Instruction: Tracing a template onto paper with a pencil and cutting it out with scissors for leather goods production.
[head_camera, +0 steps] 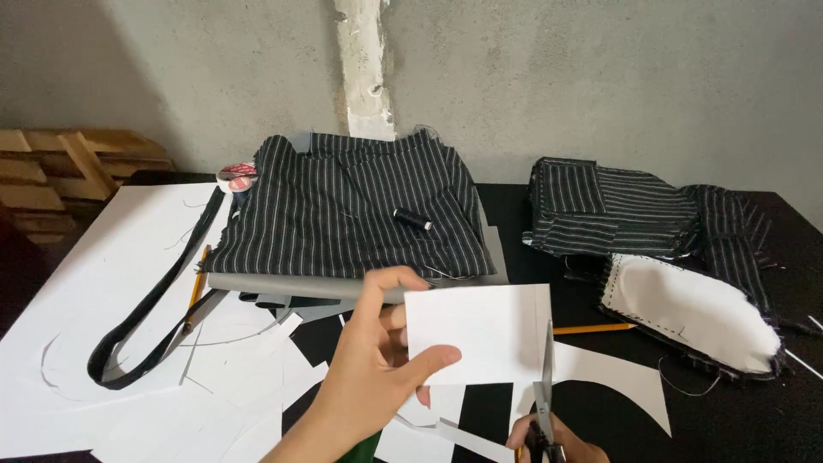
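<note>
Nearest the camera, the right hand [557, 441] is cut off by the lower frame edge; its fingers are closed through the handles of the scissors [543, 386], whose blades point up into the right edge of a white paper rectangle [477, 333]. The left hand [377, 360] pinches this sheet at its left side, thumb in front, fingers behind, wrist angled upward. Beneath lie white paper offcuts [600, 373] and a yellow pencil [591, 328] on the black table [514, 223]. Farther back, a dark thread spool [412, 219] rests on folded striped fabric [343, 210]. A round red-and-white object [237, 177] at the fabric's left corner is partly hidden; its kind cannot be determined.
</note>
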